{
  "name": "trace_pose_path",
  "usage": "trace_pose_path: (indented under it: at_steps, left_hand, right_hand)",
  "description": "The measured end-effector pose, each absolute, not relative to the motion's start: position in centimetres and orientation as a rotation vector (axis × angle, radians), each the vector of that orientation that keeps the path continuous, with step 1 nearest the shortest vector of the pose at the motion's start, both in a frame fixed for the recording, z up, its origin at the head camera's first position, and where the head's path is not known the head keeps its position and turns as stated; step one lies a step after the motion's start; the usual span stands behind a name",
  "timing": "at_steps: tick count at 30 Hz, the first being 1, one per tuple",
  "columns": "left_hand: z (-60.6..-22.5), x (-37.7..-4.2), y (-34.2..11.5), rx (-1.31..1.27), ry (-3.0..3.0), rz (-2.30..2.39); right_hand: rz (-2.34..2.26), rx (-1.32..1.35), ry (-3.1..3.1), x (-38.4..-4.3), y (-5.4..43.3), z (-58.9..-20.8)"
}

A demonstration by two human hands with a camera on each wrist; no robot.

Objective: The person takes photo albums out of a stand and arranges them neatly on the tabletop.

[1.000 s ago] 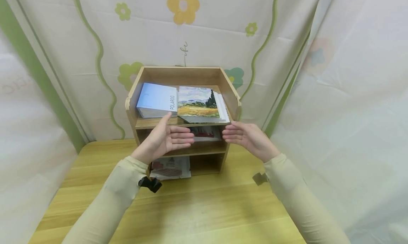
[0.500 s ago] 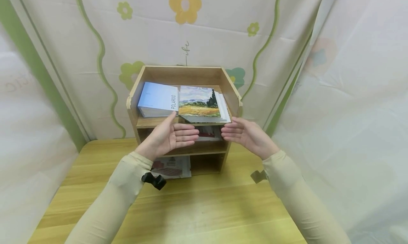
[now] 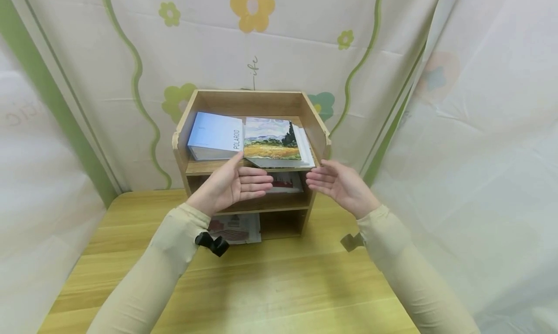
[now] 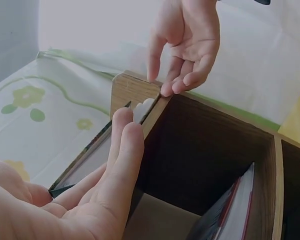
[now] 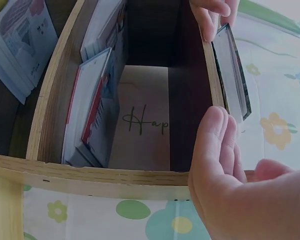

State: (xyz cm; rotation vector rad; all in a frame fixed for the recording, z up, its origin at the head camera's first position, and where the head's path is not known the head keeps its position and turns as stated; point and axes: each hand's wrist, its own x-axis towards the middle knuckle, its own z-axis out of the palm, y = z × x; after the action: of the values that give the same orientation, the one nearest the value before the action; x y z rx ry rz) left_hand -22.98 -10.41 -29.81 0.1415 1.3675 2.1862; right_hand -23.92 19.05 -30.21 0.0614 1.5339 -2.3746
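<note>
My left hand (image 3: 231, 184) is in front of the wooden shelf unit's (image 3: 257, 209) upper tiers, fingers straight and pointing right, holding nothing. Facing it, my right hand (image 3: 342, 184) has its fingers extended near the top shelf's right front corner, also holding nothing; whether it touches the wood I cannot tell. On the top shelf lies a thick blue album (image 3: 215, 133) marked POLAROID. Beside it a book with a landscape painting cover (image 3: 271, 140) rests on a white and grey stack (image 3: 307, 147).
In the middle tier stand books with red edges (image 5: 87, 110), partly behind my left hand in the head view. A pale printed book (image 3: 237, 228) sits at the left of the bottom tier. The unit stands on a yellow wooden table (image 3: 270, 285) before a flowered curtain (image 3: 296, 53).
My left hand has shifted slightly right over the last second. The right hand has barely moved, and the books and shelf unit stay where they were.
</note>
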Motion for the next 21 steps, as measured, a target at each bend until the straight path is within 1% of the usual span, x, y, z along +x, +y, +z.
trace_pose_path:
  at_steps: [11, 21]
  left_hand:
    - [-30.0, -23.4, -10.2, 0.065, 1.269, 2.186]
    - [-29.9, -23.4, -10.1, 0.079, 1.153, 2.185]
  right_hand:
    - [-2.389, 0.060, 1.542, -24.0, 19.2, -30.5]
    - [-2.320, 0.010, 1.692, -23.9, 18.5, -29.1]
